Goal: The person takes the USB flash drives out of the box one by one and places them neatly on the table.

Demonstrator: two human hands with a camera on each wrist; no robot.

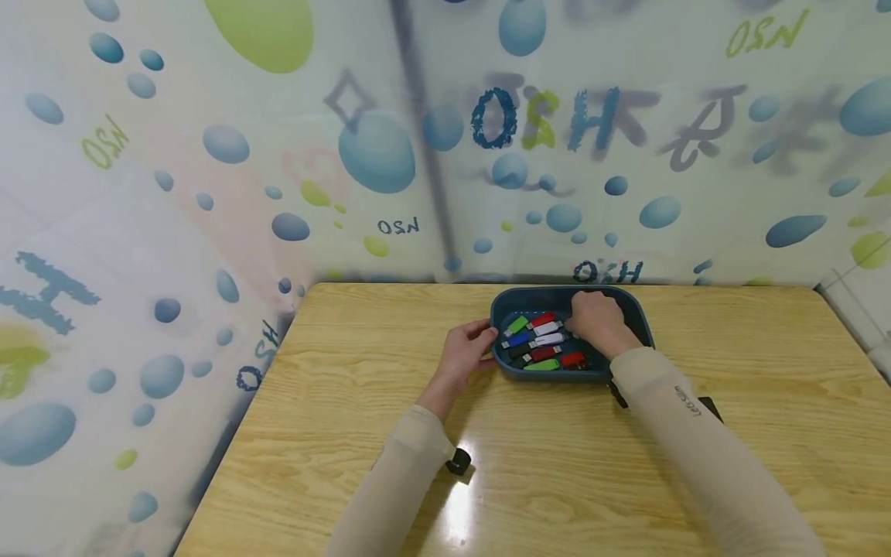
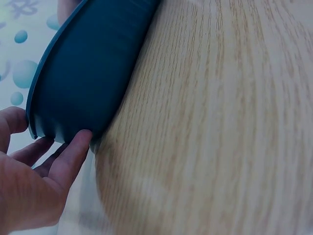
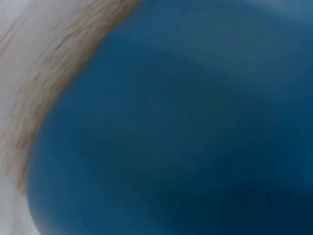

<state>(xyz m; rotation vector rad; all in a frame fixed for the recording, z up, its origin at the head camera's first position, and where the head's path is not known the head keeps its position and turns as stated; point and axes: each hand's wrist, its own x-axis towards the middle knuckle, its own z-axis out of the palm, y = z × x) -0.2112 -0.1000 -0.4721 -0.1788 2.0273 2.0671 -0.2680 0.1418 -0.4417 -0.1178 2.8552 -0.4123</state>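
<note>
A dark blue plastic bin stands near the table's back edge with several USB sticks in it. Among them are a green stick, a blue stick, a white stick and a red stick. My left hand holds the bin's left end, thumb at the rim and fingertips against the outer wall, as the left wrist view also shows. My right hand reaches into the bin's right side with fingers bent down; I cannot tell whether they hold a stick. The bin's wall fills most of the right wrist view.
The wood-grain table runs up to a backdrop printed with blue and green spots and letters. A small black device sits under my left wrist, and dark parts show beside my right sleeve.
</note>
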